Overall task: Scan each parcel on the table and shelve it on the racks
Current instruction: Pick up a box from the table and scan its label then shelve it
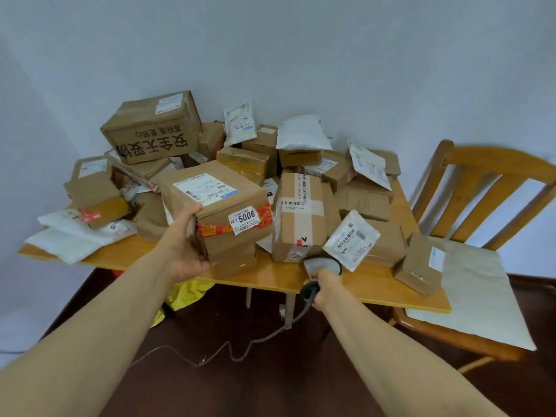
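Table [376,284] front edge: left hand [186,245] grips box [222,200]; right hand [323,288] holds scanner [323,264].

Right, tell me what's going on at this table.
A person faces parcels heaped on the table. The left grip holds a taped box with a 5006 sticker at the near edge; the right grip holds a corded scanner beside it, aimed toward the parcels. No racks are in view.

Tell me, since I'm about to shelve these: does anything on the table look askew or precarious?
Yes. The large printed box perches tilted on top at the back left, its lettering upside down from this view. The white mailers hang over the table's left edge.
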{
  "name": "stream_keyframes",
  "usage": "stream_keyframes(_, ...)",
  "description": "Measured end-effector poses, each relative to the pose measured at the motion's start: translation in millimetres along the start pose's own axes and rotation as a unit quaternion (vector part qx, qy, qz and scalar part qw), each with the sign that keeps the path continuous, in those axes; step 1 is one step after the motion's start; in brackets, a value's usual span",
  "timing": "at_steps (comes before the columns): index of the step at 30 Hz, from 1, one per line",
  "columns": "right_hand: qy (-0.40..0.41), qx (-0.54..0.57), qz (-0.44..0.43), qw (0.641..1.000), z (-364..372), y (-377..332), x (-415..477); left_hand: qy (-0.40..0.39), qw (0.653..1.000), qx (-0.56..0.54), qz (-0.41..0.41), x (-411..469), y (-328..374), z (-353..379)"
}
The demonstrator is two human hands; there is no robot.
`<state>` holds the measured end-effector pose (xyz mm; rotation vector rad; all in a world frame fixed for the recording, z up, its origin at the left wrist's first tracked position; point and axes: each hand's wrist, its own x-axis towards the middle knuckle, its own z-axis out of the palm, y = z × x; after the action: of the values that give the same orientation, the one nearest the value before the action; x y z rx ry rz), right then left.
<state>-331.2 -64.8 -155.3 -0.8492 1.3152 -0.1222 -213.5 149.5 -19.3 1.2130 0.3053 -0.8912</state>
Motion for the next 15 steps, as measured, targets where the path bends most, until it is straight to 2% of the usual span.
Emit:
stream_keyframes(3,0.000,-0.090,0.012,0.996,-47.7,-26.2,14.1,0.004,1.000,-0.012,0.002,-2.8,-13.8,12.6)
stream_keyframes(8,-0.031,-0.243,-0.040,0.969,-96.9,-67.7,25.9,0.017,1.000,-0.019,0.006,-7.0,-35.2,33.8)
stream_keyframes(13,-0.096,-0.246,0.013,0.964,-132.7,-56.3,13.9,0.020,0.999,-0.026,0.019,-9.5,-47.9,51.1)
stream_keyframes(15,-0.113,-0.193,0.030,0.974,-148.5,-46.9,17.8,0.023,0.999,-0.031,0.018,-9.7,-52.2,58.2)
